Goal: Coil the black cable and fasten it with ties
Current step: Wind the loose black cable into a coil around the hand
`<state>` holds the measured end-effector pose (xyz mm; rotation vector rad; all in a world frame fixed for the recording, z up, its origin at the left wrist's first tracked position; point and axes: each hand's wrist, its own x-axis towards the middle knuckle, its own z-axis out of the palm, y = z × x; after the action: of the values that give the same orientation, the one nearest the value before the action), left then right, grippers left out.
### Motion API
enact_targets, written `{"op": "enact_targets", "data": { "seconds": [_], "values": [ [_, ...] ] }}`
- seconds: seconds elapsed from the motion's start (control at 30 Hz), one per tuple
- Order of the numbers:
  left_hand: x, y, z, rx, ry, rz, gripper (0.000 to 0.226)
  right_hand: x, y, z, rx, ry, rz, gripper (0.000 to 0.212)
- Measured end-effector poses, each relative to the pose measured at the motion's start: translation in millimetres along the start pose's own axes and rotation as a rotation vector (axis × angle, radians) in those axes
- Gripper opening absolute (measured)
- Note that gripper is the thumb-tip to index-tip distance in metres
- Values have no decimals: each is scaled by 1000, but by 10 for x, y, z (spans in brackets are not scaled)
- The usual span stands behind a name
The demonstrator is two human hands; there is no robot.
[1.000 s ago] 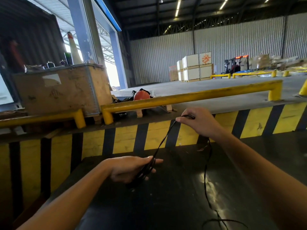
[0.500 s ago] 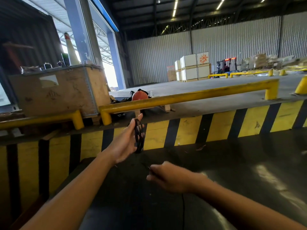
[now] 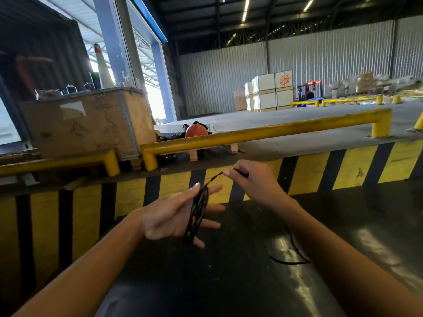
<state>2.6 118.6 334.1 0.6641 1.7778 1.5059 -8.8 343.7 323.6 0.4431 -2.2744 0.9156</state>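
Observation:
The thin black cable [image 3: 197,213] is wound in several loops around my left hand [image 3: 174,216], whose palm faces right with the fingers spread. A short strand runs up and right from the loops to my right hand [image 3: 254,181], which pinches it between thumb and forefinger just in front of the striped wall. The loose rest of the cable [image 3: 295,252] trails down behind my right forearm and curves over the dark shiny surface [image 3: 229,282]. No ties are visible.
A yellow-and-black striped wall [image 3: 309,172] stands right behind my hands, topped by a yellow guard rail [image 3: 263,131]. A wooden crate [image 3: 84,120] and an orange helmet [image 3: 196,131] sit on the platform at the back left. Stacked boxes and a forklift stand far off.
My right hand has risen from low in front of me to the upper right, drawing the strand over the loops. My left hand has dropped and turned its palm more into view.

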Motion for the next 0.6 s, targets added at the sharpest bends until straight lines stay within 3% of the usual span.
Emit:
{"op": "enact_targets", "data": {
  "seconds": [0.1,0.13,0.2,0.27,0.37,0.5,0.6],
  "values": [
    [-21,151,-52,-368,-250,186,49,-161,-6,188,117,-170,46,30],
    [-25,211,-38,-459,-266,230,48,-245,-18,281,152,-271,64,30],
    [12,301,3,-533,-174,313,47,-443,-81,478,182,-492,69,28],
    [69,330,51,-455,49,384,44,-601,-187,584,200,-657,60,28],
    [111,303,63,-360,290,450,40,-578,-274,461,153,-706,-21,23],
    [108,212,-38,14,424,292,40,-344,-241,133,-43,-622,-125,19],
    [136,145,-56,735,437,26,44,-186,-235,-44,-188,-534,-190,18]
  ]
}}
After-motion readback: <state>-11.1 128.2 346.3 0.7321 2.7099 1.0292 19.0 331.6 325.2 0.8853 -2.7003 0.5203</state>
